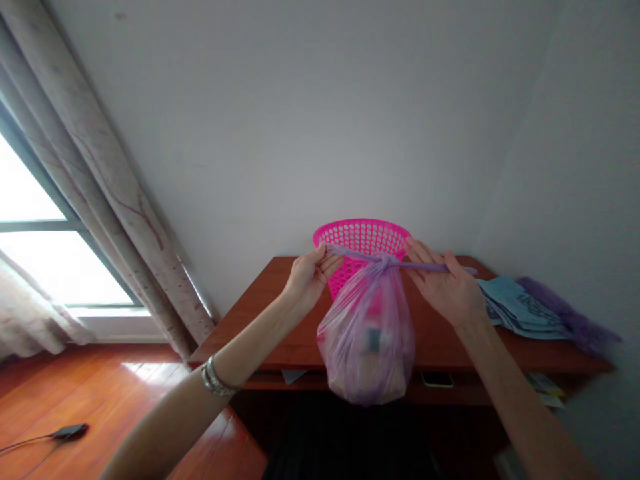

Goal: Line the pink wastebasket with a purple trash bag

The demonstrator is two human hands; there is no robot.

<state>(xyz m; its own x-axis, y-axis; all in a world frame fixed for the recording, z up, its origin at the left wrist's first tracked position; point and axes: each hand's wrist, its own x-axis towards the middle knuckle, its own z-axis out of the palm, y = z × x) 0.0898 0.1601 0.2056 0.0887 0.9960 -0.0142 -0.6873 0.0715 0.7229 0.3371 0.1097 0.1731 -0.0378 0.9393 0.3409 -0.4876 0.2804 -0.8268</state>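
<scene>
A filled, see-through purple plastic bag (pixel 367 340) hangs between my hands, its neck drawn together in a knot. My left hand (pixel 311 273) pinches one twisted end of the bag, pulled out to the left. The other end runs to the right under the thumb of my right hand (pixel 447 283), whose fingers are stretched out but which keeps that end against the palm. What lies inside the bag shows only as pale, pink and dark patches. Behind the bag stands a bright pink mesh basket (pixel 363 230), partly hidden by it.
The basket is on a reddish-brown desk (pixel 265 313) against the wall. At the right lie blue folded bags (pixel 523 307) and a crumpled purple bag (pixel 570 317). A phone (pixel 437 379) rests on the shelf below. A black adapter with a cable (pixel 70 432) lies on the floor.
</scene>
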